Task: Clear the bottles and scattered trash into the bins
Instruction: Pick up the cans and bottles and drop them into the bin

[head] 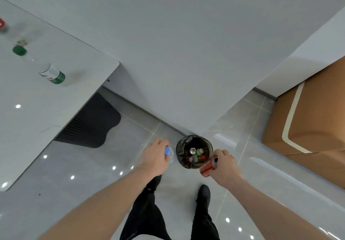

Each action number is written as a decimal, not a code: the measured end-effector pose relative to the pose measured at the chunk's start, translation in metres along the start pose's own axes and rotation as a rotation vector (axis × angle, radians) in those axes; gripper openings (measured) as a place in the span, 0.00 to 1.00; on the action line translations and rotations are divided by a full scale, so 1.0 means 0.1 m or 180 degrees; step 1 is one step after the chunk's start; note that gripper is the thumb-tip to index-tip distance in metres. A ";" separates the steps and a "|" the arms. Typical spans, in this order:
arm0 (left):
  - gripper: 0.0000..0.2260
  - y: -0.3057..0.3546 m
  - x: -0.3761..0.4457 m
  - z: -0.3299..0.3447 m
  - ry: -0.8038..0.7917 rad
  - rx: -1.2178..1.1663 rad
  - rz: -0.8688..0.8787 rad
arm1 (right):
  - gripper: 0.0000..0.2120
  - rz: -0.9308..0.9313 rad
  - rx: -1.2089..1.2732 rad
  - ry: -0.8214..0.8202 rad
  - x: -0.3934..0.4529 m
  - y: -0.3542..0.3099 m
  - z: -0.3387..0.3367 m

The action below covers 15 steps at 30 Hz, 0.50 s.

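Bin [180,147]: round, dark-lined, on the tiled floor in the lower centre of the frame, in the wall corner; cans and bottles lie inside it.
Left hand [155,158]: just left of the bin's rim, fingers curled round a clear bottle with a blue cap [167,151]; the cap points towards the bin.
Right hand [226,167]: just right of the bin, grasping a red can [208,166], tilted, its top end over the bin's near rim.
Table [56,113]: glossy, pale, at the left of the frame.
On the table: a green-labelled bottle [53,75] on its side, a green-capped bottle [19,50] further up, a blurred red-topped item [2,25] at the far upper left.
Right edge: a brown cardboard box [315,120].
Bottom centre: the person's dark trousers and shoes.
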<state>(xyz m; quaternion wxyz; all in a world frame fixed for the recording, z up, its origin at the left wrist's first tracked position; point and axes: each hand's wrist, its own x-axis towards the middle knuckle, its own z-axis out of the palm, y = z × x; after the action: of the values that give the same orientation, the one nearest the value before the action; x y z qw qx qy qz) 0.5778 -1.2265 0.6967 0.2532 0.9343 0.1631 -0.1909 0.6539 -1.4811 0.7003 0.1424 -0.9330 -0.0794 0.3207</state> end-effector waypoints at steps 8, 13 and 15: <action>0.09 0.32 0.43 0.85 0.0075 -0.0123 -0.0409 | 0.24 -0.0243 -0.0266 -0.0183 0.72 0.76 0.12; 0.09 0.28 0.97 1.58 -0.0070 -0.0251 -0.0432 | 0.23 -0.0167 -0.0310 -0.0217 1.32 1.13 0.57; 0.10 0.20 1.22 1.93 -0.0034 -0.0245 -0.0431 | 0.22 -0.0197 -0.0281 -0.0185 1.63 1.25 0.83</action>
<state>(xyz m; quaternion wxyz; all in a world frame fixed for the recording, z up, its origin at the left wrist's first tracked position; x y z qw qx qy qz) 0.6392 -1.3209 0.4969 0.2763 0.9097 0.2318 -0.2061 0.7371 -1.5422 0.5042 0.1086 -0.9258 -0.1264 0.3393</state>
